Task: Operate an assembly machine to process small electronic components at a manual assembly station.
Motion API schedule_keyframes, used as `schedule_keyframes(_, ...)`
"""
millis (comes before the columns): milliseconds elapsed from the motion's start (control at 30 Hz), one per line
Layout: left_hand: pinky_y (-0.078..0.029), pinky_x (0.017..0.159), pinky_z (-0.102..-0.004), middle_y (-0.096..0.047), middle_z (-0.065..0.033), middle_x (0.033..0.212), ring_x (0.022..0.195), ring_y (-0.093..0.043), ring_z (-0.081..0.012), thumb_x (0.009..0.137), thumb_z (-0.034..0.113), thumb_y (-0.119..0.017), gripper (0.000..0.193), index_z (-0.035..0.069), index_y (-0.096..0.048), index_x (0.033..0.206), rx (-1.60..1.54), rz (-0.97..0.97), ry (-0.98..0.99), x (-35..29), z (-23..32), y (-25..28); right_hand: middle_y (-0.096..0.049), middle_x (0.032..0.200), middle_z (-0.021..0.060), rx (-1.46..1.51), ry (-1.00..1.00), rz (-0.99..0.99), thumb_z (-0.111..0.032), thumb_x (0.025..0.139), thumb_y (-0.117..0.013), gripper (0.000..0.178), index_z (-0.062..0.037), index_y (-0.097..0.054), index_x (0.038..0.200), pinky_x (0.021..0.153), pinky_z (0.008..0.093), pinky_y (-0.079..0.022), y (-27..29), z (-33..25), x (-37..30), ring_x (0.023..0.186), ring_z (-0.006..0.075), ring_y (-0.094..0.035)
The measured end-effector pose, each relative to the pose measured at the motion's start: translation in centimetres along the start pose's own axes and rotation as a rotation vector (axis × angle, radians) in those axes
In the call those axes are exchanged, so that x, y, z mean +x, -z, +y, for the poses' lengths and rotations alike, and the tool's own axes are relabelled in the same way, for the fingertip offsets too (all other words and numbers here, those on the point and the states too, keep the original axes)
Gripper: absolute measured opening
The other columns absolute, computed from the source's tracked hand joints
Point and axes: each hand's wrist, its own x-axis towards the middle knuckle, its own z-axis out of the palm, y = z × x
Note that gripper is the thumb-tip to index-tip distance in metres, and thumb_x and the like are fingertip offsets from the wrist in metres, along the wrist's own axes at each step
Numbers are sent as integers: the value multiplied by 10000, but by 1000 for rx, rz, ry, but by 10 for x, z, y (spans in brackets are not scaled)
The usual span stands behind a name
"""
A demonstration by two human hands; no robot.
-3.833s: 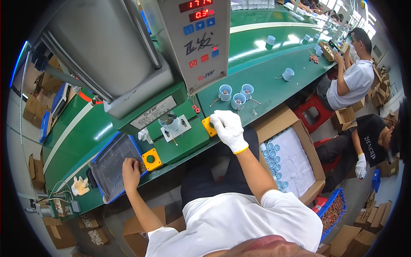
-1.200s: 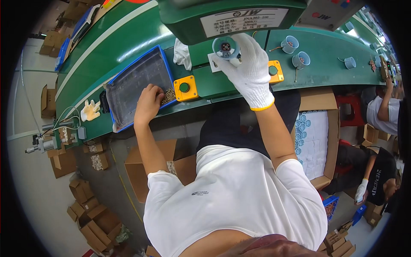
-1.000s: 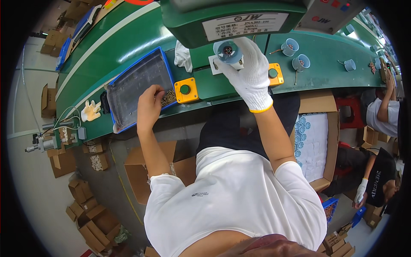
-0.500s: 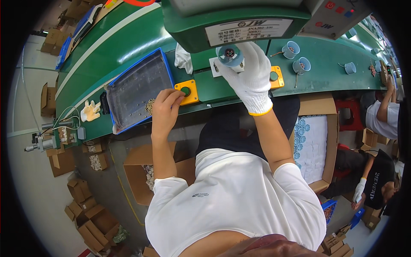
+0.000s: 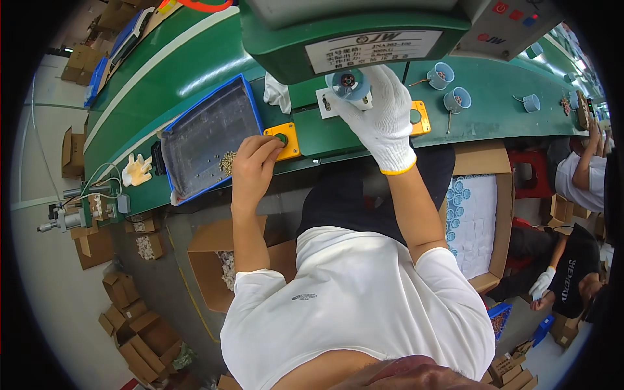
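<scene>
My right hand (image 5: 385, 116), in a white knit glove with a yellow cuff, grips a translucent light-blue cup (image 5: 336, 86) beneath the green press head (image 5: 383, 42). A dark round part shows in the cup's middle. Under the cup lies a white plate (image 5: 323, 107) on the press base. Bare, my left hand (image 5: 252, 162) has its fingers pinched together at the yellow button box (image 5: 291, 148), the fingertips beside its green button (image 5: 281, 138). Whatever may be between those fingertips is too small to make out. A second yellow button box (image 5: 424, 116) sits beside my gloved wrist.
Left of my left hand is a blue-rimmed tray (image 5: 208, 130) with small brass-coloured pieces (image 5: 227, 162). A white cloth (image 5: 277, 94) lies behind the button box. Light-blue cups (image 5: 458, 99) stand to the right. An open carton (image 5: 502, 214) holds more cups. Co-workers sit at far right.
My hands keep nearly the same places, the right still on the cup. The whole view has shifted very slightly. At far right, a co-worker's gloved hand has moved a little.
</scene>
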Motion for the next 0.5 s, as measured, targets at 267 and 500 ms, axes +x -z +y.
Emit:
schedule_keyframes(267,-588,897,-447,-794,-111,1072,1032,-734,-340,904,21,-799,118,17,-803,1022,24,10,-3,4,-1,4,-741,1071,146,-52,-52,-60,-288,803,-937,525,-40,-693,1196,841,494,-601,5,-16,18,974,393,-734)
schedule_keyframes(500,-588,921,-460,-825,-65,1108,1088,-752,-331,865,55,-810,154,54,-807,1018,148,20,-169,7,-5,-1,-748,1044,197,-203,-199,-315,-326,870,-866,440,-12,-705,1132,866,525,-596,18,-21,24,1000,449,-720)
